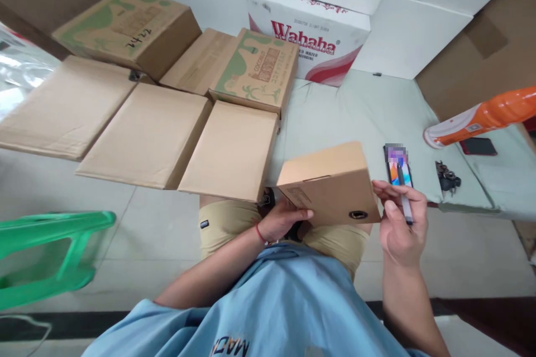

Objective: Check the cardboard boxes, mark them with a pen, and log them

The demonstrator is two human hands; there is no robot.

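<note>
A small brown cardboard box (pixel 330 192) is tilted above my lap, at the front edge of the table. My left hand (pixel 285 220) grips its lower left side, with the thumb on the front face and the other fingers partly hidden. A dark round mark shows near the box's lower right corner. My right hand (pixel 404 223) holds a grey and black marker (pixel 406 206) between thumb and fingers, its fingertips at the box's right edge. Just beyond that hand, a phone with a lit screen (pixel 393 159) lies on the table.
Several cardboard boxes (pixel 234 145) stand at the left, near a white Wahaha carton (pixel 310 33) at the back. Keys (pixel 448 178), a dark phone (pixel 479 146) and an orange bottle (pixel 486 117) are on the right. A green stool (pixel 62 228) stands lower left.
</note>
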